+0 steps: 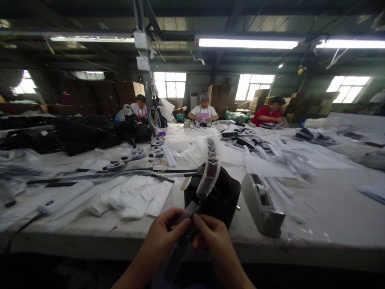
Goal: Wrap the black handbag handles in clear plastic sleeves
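Note:
A black handbag (228, 192) stands upright at the table's front edge, its top open. A strap in clear plastic wrapping (209, 170) arches up over the bag. My left hand (168, 226) pinches a dark strap in translucent wrap (177, 257), which hangs down past the table edge. My right hand (212, 233) pinches the same strap close by, thumb and fingers pressed together. The fingertips of both hands almost meet in front of the bag. Exactly what lies between them is partly hidden.
Right of the bag stands a grey tape dispenser (263, 204). White tissue wrapping (132, 196) lies crumpled at left, near a flat white device (67, 196) with a cord. Black bags (84, 132) are piled at back left. Several co-workers (204, 112) sit across the table.

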Available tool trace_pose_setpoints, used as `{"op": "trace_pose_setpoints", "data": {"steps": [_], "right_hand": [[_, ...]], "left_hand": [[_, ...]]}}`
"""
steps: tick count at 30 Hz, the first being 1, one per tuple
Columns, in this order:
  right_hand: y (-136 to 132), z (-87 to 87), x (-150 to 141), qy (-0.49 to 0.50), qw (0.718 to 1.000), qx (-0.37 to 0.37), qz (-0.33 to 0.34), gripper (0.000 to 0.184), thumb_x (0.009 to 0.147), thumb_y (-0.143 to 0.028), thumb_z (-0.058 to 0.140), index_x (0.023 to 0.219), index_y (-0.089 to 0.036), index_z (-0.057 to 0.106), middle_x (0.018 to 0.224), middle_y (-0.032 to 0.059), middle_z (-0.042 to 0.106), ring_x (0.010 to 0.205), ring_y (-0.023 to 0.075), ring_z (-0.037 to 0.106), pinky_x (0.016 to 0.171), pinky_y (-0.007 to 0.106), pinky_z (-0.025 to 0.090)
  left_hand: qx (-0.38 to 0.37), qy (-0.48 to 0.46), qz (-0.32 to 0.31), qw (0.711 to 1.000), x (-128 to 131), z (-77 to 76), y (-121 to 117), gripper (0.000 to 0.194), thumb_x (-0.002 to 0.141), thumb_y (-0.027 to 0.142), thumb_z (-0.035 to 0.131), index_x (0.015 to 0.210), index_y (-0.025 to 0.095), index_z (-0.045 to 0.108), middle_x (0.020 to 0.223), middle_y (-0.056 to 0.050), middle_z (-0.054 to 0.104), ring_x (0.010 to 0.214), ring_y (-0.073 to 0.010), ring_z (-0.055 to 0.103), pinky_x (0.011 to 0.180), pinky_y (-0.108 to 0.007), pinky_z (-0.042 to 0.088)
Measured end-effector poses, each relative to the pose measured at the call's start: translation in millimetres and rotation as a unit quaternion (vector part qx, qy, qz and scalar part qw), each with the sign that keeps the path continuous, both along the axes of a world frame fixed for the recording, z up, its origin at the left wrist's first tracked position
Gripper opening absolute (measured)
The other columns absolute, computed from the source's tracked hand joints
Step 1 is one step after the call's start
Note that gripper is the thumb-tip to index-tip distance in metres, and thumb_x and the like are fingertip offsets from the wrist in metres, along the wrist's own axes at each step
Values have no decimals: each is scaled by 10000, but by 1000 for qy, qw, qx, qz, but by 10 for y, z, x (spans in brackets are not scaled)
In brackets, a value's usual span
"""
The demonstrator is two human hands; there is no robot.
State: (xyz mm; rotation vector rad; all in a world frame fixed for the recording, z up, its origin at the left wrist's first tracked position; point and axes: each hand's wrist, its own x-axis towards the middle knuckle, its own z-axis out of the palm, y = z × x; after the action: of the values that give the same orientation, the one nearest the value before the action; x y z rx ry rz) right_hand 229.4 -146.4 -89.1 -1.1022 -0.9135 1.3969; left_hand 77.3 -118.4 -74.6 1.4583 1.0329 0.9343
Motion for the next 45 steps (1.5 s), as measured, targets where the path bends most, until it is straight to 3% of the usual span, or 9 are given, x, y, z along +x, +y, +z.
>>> {"op": "trace_pose_setpoints", "data": {"steps": [10, 20, 25, 28, 30, 34, 37, 42, 45], "right_hand": [[261, -47, 104, -28, 998, 15, -59, 477, 759, -571, 690, 625, -118, 619, 364, -28, 516, 292, 63, 454, 313, 134, 349], [195, -19, 88, 13, 999, 21, -31, 528, 719, -632, 693, 669, -109, 644, 485, 37, 620, 369, 127, 569, 377, 202, 454], [193, -46, 117, -18, 999, 20, -35, 520, 724, -627, 686, 566, -142, 588, 378, -7, 534, 308, 90, 475, 333, 172, 347], [189, -55, 155, -43, 998, 21, -30, 517, 765, -618, 651, 627, -120, 658, 368, -30, 499, 293, 46, 370, 327, 162, 233], [182, -60, 178, -68, 997, 18, -19, 533, 795, -623, 613, 660, -112, 686, 360, -32, 488, 292, 39, 326, 333, 174, 174], [160, -75, 186, -113, 993, 30, -14, 545, 840, -622, 555, 606, -137, 640, 339, -45, 450, 304, 43, 297, 351, 190, 160], [125, -69, 177, -165, 985, 51, -25, 536, 865, -602, 537, 567, -160, 595, 355, -44, 458, 322, 56, 343, 367, 192, 219], [56, -26, 203, -319, 933, 125, -112, 468, 882, -528, 558, 593, -172, 652, 462, -17, 554, 454, 104, 510, 477, 205, 355], [56, -6, 228, -333, 921, 135, -149, 398, 860, -498, 608, 633, -185, 706, 580, 3, 656, 577, 133, 589, 562, 205, 404]], "left_hand": [[167, 108, 120, 972, 321, -43, 101, 144, 837, 326, 649, 871, 207, 723, 784, -27, 707, 706, -190, 635, 600, -243, 438], [485, 340, 118, 797, 370, -159, -33, 243, 948, 116, 454, 834, 186, 657, 724, -12, 618, 614, -138, 613, 535, -205, 441], [543, 277, 70, 790, 294, -259, -159, 266, 977, 149, 417, 1094, 163, 656, 856, -62, 700, 750, -171, 692, 659, -219, 541], [467, 185, 24, 865, 158, -270, -224, 241, 958, 200, 486, 1120, 213, 664, 933, -47, 734, 808, -158, 714, 742, -191, 552], [333, 139, 82, 929, 65, -215, -207, 194, 937, 279, 534, 1048, 230, 686, 832, -15, 730, 694, -143, 697, 657, -179, 545], [96, 40, 98, 990, 48, -99, -55, 278, 904, 440, 558, 888, 182, 659, 764, -33, 696, 682, -171, 672, 614, -228, 533], [-16, -52, 4, 999, 184, -141, 23, 328, 841, 490, 636, 901, 171, 598, 737, -20, 666, 650, -164, 660, 573, -234, 517], [-102, -109, 3, 989, 351, -301, 8, 413, 763, 539, 703, 897, 169, 577, 634, 43, 599, 381, -41, 417, 363, -149, 287], [-81, -112, 21, 990, 361, -320, -7, 375, 778, 500, 709, 906, 155, 639, 686, -4, 671, 458, -65, 508, 418, -158, 340]]}}
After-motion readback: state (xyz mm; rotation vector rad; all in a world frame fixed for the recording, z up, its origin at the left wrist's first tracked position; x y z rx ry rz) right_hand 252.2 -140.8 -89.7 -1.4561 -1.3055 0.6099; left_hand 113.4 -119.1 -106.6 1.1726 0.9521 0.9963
